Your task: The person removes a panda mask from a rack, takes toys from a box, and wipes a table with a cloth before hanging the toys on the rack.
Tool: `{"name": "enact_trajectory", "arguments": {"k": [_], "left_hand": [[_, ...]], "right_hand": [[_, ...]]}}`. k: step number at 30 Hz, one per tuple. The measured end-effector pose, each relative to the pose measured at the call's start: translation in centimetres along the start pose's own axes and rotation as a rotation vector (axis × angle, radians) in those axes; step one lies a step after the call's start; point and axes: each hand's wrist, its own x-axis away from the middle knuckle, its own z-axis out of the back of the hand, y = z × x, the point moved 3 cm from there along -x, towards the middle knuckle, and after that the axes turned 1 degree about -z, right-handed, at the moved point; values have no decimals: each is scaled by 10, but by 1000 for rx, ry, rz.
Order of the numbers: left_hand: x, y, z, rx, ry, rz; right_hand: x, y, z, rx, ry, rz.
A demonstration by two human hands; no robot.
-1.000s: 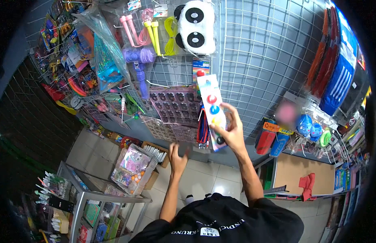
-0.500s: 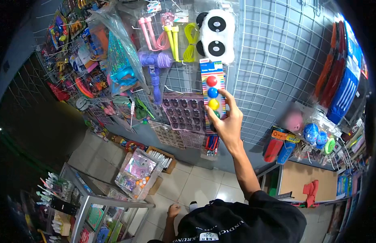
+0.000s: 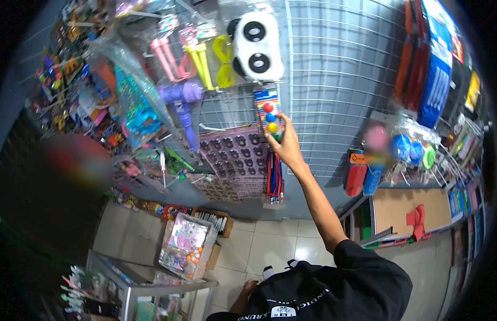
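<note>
My right hand [image 3: 285,142] is stretched out to the wire grid wall, thumb and fingers closed on the lower part of a blister card pack [image 3: 268,97]. The pack is upright, with a blue header, striped edges and round red, blue and yellow pieces; a green one is partly covered by my fingers. It is just below a white fluffy panda-eyed item [image 3: 259,43] and beside a sheet of small dark bear-shaped pieces [image 3: 232,155]. My left hand [image 3: 250,287] hangs low by my body, and its fingers are mostly hidden.
A purple toy hammer [image 3: 183,104] and pink and yellow jump ropes [image 3: 200,64] hang on the left. Wire grid [image 3: 334,96] runs to the right. Below are a plastic bin [image 3: 187,246], a metal-framed case [image 3: 152,289] and a wooden-topped shelf [image 3: 393,208].
My right arm reaches farther out, and the card pack is farther from me, closer to the wall. My left hand has drawn in beside my shirt. The view has shifted.
</note>
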Motion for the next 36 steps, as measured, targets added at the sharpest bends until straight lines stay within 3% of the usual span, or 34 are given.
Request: {"name": "enact_trajectory", "arguments": {"k": [2,5,9,12,14,17,19,23,25,26,29,33,36], "left_hand": [[-5,2,-1,-92,24,138],[-15,10,6,-191,-77,182],[-33,27,16,-334,-262,208],[-57,42,14,-481,-418,244],[-78,50,9,-585,-535,267],[-106,60,3,-742,-719,299],[-133,72,1,-836,-824,334],[-170,125,-51,-863,-879,498],[-220,151,-87,-1224,-1005,336],[-217,166,-109,-1199,-939,261],[-221,188,-189,-1212,-808,160],[-210,185,-274,-1221,-958,113],[-168,173,-315,-1319,-1062,58]], "right_hand": [[14,10,8,57,-32,-61],[63,29,35,7,-8,-235],[204,47,89,158,-9,-325],[342,38,143,241,-227,-691],[432,22,190,371,-312,-809],[539,-37,242,529,-441,-1094],[603,-69,272,586,-366,-1319],[640,-166,303,732,204,-1503],[651,-196,290,777,522,-1563],[657,-209,283,804,664,-1573],[669,-219,242,767,954,-1620],[668,-232,197,763,1031,-1619],[678,-262,193,919,1480,-1587]]}}
